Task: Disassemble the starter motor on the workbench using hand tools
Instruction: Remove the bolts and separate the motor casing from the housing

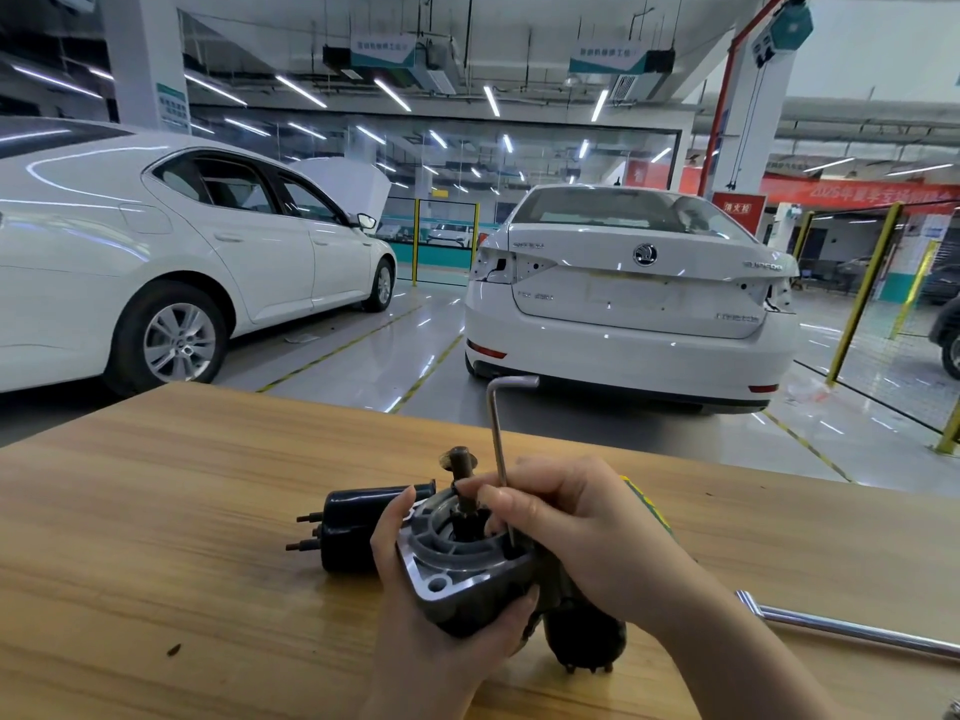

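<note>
On the light wooden workbench I saw the black-and-grey metal starter motor standing shaft-up, with my left hand gripping its housing, thumb on the left rim and fingertips curled at the right edge. My right hand pinched the silver L-shaped hex key upright, its tip inside the housing. A chrome bar lay further right.

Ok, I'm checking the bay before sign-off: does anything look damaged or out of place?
Yes: the white car behind the bench has both tail-light sockets empty, lamps gone. A small dark chip lies on the bench, left of the starter motor. The hex key looks straight.
</note>
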